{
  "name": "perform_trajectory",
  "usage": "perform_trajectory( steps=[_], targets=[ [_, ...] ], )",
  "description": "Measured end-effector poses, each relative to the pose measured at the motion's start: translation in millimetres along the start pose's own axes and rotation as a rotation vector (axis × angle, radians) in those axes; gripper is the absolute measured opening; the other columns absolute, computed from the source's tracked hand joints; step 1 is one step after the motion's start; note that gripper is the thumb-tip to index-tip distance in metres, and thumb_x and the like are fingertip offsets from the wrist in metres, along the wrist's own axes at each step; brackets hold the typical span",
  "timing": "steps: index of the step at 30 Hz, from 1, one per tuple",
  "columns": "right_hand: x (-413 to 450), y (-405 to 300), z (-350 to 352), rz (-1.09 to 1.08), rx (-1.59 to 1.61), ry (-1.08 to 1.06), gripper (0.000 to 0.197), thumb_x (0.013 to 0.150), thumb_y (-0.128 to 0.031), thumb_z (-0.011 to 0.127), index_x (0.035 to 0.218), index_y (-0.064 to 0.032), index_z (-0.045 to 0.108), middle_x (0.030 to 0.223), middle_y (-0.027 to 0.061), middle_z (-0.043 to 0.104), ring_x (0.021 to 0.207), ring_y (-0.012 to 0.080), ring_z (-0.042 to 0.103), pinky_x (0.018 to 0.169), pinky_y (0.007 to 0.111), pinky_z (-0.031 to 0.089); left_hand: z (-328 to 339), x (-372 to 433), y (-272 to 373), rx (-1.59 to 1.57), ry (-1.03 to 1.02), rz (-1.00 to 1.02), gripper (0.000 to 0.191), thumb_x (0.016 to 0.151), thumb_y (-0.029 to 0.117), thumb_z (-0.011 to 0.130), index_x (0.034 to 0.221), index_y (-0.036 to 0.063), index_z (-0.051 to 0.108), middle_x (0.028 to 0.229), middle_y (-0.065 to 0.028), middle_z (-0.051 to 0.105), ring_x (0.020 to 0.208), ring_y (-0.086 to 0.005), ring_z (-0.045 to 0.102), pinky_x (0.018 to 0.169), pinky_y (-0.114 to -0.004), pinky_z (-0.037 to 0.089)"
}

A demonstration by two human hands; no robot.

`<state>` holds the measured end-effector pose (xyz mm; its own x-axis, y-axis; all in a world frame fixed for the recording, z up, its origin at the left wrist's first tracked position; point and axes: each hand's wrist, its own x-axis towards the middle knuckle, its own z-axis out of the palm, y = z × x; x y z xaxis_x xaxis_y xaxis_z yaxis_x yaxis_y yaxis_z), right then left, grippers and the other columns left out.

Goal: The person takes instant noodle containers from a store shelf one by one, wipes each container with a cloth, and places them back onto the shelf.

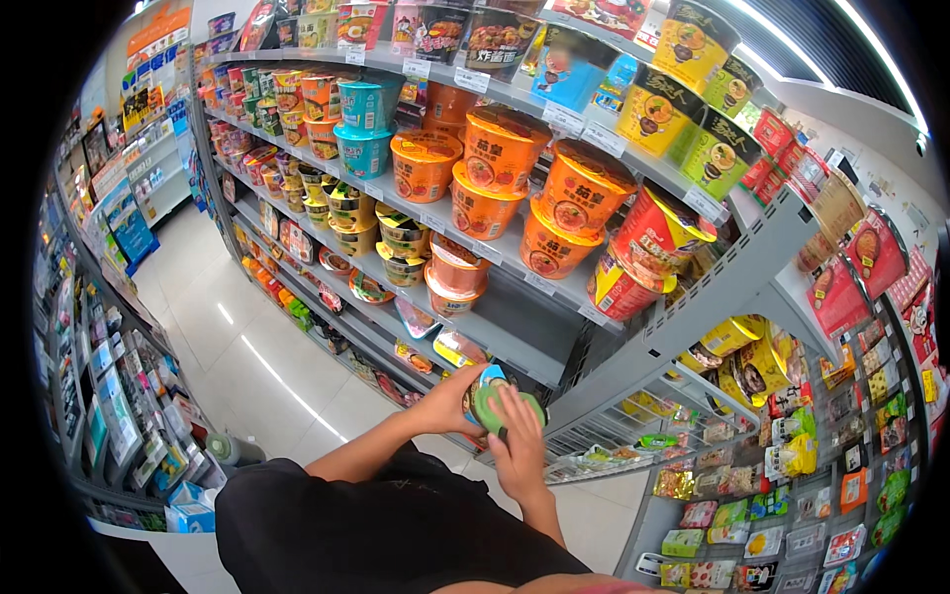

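Between my two hands is a small packaged item with a round green cloth or pad over its side; its kind is hard to tell. My left hand grips the blue and dark end of the package. My right hand presses its fingers on the green piece, which looks slightly blurred. Ahead of my hands, stacked orange instant noodle cups and a pair of pinkish-orange cups stand on grey metal shelves. Red and yellow noodle cups stand at the shelf's right end.
The grey shelf upright rises right of my hands. A wire rack and hanging snack packets lie to the right. Another stocked rack stands left across the tiled aisle, with a grey-green cylindrical container beside it.
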<state>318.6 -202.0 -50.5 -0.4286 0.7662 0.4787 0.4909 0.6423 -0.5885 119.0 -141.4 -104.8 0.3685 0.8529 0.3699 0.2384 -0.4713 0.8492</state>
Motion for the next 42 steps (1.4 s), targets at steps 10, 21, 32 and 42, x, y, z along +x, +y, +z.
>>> perform_trajectory(
  steps=[10,21,32,42],
  targets=[
    [-39.5,66.7,12.9,0.666,0.842,0.69,0.046,0.108,-0.036,0.048,0.124,0.0041,0.061,0.116,0.0094,0.067,0.104,0.0174,0.063,0.094,0.032,0.047,-83.2,36.4,59.9,-0.334,0.118,-0.077,0.103,0.057,0.025,0.1,0.143,0.0025,0.047,0.13,-0.0097,0.063,0.121,-0.0198,0.059,0.108,-0.038,0.045],
    [-66.9,64.3,29.0,0.854,0.987,0.696,0.039,0.105,-0.036,0.055,0.118,0.0003,0.064,0.114,0.009,0.068,0.103,0.0172,0.065,0.091,0.032,0.049,-291.4,208.4,249.4,-0.379,0.619,0.858,0.077,0.086,0.035,0.081,0.144,-0.0002,0.044,0.125,-0.0093,0.064,0.114,-0.0217,0.063,0.095,-0.038,0.052],
    [-69.0,65.1,19.4,0.822,1.013,0.694,0.042,0.106,-0.036,0.053,0.119,0.0023,0.064,0.113,0.0103,0.069,0.101,0.0173,0.066,0.091,0.031,0.05,-245.4,332.4,313.0,-0.062,0.721,0.717,0.082,0.08,0.03,0.088,0.139,-0.0056,0.043,0.122,-0.0176,0.061,0.111,-0.0243,0.062,0.095,-0.035,0.052],
    [-86.4,55.1,21.8,0.835,0.983,0.489,0.043,0.107,-0.032,0.047,0.116,0.0053,0.066,0.105,0.0095,0.07,0.091,0.0155,0.066,0.083,0.03,0.051,-241.7,393.8,273.6,0.619,1.088,0.657,0.093,0.075,0.051,0.085,0.14,-0.0064,0.05,0.133,-0.0237,0.059,0.126,-0.0341,0.055,0.106,-0.042,0.044]
  ],
)
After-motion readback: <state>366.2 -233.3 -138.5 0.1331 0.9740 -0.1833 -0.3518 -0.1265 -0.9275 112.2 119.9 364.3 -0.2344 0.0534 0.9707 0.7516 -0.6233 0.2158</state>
